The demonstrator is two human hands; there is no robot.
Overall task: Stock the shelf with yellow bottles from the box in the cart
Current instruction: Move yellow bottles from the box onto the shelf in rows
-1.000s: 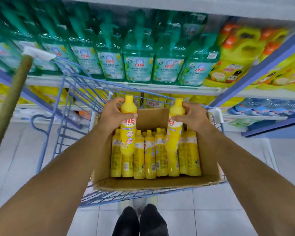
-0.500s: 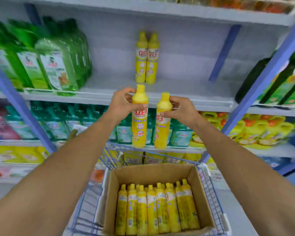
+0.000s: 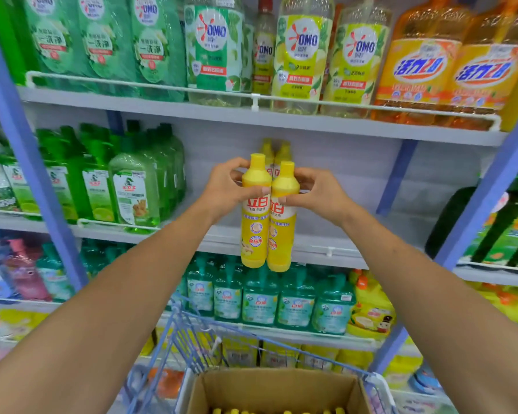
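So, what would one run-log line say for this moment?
left hand: holds left yellow bottle | right hand: holds right yellow bottle | both: upright, touching, not yet on shelf

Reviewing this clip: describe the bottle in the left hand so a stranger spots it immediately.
Start at the middle shelf, largely bare to the right of the green bottles. In front of it, the left hand and right hand each grip a yellow bottle, side by side. The left bottle has its cap higher than the right bottle.
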